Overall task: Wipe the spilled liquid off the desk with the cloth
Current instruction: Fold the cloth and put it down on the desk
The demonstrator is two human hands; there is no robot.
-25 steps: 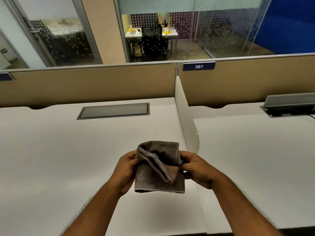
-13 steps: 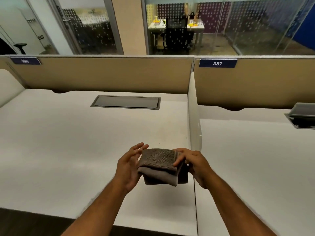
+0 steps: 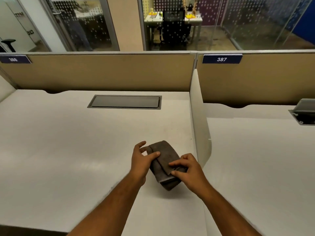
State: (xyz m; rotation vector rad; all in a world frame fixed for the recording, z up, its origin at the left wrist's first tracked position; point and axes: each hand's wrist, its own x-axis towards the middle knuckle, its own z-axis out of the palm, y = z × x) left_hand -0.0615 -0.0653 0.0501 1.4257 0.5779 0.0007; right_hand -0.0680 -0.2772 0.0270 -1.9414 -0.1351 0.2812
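A folded grey-brown cloth (image 3: 164, 160) is held just above the white desk (image 3: 68, 150), near its right side. My left hand (image 3: 141, 160) grips the cloth's left edge, thumb laid across the top fold and the other fingers spread. My right hand (image 3: 189, 169) pinches the cloth's near right corner with the fingertips pressing on the top layer. No spilled liquid shows clearly; only a faint smudged patch (image 3: 163, 132) lies on the desk beyond the cloth.
A white divider panel (image 3: 198, 123) stands right of the cloth, with a second desk (image 3: 255, 159) beyond it. A closed grey cable hatch (image 3: 125, 101) sits at the back; an open hatch (image 3: 304, 113) at far right. Tan partitions (image 3: 102, 72) close the back.
The cloth has gone from loosely bunched and held upright to folded flat and lower, near the desk. The view has shifted left, so more of the left desk shows.
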